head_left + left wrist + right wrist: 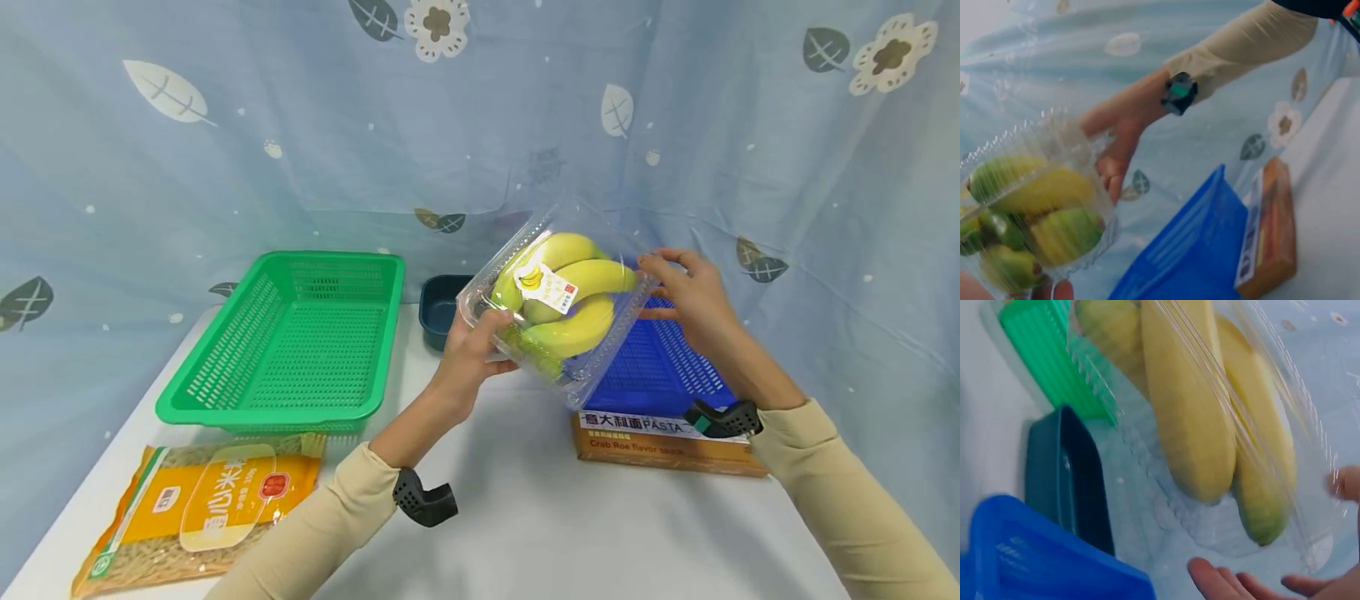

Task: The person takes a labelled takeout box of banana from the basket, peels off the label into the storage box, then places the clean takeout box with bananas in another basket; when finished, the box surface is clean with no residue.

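A clear plastic box of bananas (573,308) with a white label is held up and tilted, over the table and partly in front of a blue basket (652,358). My left hand (472,358) grips its near left corner, thumb on top and fingers underneath. At the right edge is my right hand (693,296), fingers spread around that end and fingertips right at the rim. In the right wrist view its fingertips (1241,584) show below the box's end, its thumb to the side. Through the plastic, the bananas (1191,406) look yellow with green ends.
A green basket (386,333) stands at the left, with a yellow noodle bag (217,500) in front of it. The small dark teal bin (437,312) sits behind my left hand. In front of the blue basket lies a pasta box (667,446). A patterned curtain (300,150) hangs behind.
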### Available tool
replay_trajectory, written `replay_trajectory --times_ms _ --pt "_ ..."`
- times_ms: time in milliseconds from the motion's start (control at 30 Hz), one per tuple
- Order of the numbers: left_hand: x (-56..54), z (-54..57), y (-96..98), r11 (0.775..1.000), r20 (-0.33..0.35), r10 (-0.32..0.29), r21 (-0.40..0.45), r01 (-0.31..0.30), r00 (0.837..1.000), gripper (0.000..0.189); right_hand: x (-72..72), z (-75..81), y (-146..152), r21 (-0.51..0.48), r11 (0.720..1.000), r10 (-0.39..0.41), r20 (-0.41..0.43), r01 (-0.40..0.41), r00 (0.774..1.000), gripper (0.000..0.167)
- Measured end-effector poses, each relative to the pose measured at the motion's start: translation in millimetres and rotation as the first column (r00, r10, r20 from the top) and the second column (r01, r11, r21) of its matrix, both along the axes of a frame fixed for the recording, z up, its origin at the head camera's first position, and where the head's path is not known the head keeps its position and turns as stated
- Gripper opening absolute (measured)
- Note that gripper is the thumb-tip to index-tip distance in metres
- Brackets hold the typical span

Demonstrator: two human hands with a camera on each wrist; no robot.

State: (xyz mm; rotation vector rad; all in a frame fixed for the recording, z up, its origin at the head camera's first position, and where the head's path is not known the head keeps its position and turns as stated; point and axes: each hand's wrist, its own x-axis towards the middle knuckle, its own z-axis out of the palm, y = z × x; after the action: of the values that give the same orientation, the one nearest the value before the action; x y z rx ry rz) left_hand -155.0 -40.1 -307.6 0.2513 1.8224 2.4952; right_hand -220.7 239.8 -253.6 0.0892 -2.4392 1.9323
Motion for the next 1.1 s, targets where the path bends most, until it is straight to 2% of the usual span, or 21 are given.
replay_trajectory --times_ms 100,200,267,367,433,500,600,667,767,867,967,1100 --pt "5.9 0.7 -17.3 0.998 -0.005 -0.055 -0.029 0.055 0.998 0.071 9.3 -0.9 0.3 -0.097 0.986 0.138 0.02 -0.135 0.99 0.063" --pt "9.5 -0.7 -36.9 0.992 -0.002 -0.113 -0.054 0.113 0.994 0.071 24.4 -8.3 -1.3 -0.171 0.947 0.28 0.011 -0.274 0.96 0.048" --pt "10.8 -1.9 -48.4 0.99 0.011 -0.133 -0.056 0.133 0.991 0.072 35.1 -14.1 -4.5 -0.167 0.927 0.341 -0.008 -0.337 0.94 0.04" --pt "12.0 -2.8 -61.0 0.99 0.044 -0.122 -0.07 0.125 0.991 0.075 49.3 -21.4 -10.7 -0.096 0.921 0.377 -0.022 -0.377 0.926 0.04" --pt "12.8 -2.6 -67.0 0.993 0.068 -0.095 -0.062 0.1 0.993 0.077 56.9 -25.0 -16.2 -0.054 0.926 0.373 -0.021 -0.373 0.928 0.043" --pt "14.6 -2.5 -72.7 0.996 0.091 -0.062 -0.055 0.067 0.994 0.082 64.6 -28.6 -21.9 -0.001 0.939 0.343 -0.021 -0.343 0.939 0.046" --pt "18.7 -4.1 -79.7 0.998 0.088 -0.008 -0.055 0.013 0.996 0.079 77.9 -35.6 -30.2 0.079 0.956 0.286 -0.045 -0.282 0.957 0.047" --pt "24.9 -7.2 -82.9 0.992 0.058 0.031 -0.123 -0.023 0.998 0.075 88.4 -42.2 -35.1 0.145 0.962 0.245 -0.079 -0.232 0.966 0.044" --pt "35.8 -15.8 -82.9 0.969 0.011 0.063 -0.242 -0.058 0.998 0.066 103.5 -54.7 -40.0 0.215 0.96 0.206 -0.121 -0.177 0.971 0.038" --pt "43.6 -27.4 -82.2 0.949 0.004 0.054 -0.311 -0.05 0.999 0.063 117.2 -66.0 -42.5 0.265 0.955 0.172 -0.134 -0.132 0.976 0.036" --pt "47.8 -38.7 -83.6 0.956 0.026 0.026 -0.291 -0.018 0.999 0.063 128.3 -76.1 -44.2 0.282 0.954 0.138 -0.111 -0.102 0.984 0.039" --pt "53.9 -53.8 -86.1 0.951 0.056 0.015 -0.308 0.003 0.998 0.064 138.4 -92.9 -46.7 0.269 0.96 0.106 -0.089 -0.079 0.99 0.055"
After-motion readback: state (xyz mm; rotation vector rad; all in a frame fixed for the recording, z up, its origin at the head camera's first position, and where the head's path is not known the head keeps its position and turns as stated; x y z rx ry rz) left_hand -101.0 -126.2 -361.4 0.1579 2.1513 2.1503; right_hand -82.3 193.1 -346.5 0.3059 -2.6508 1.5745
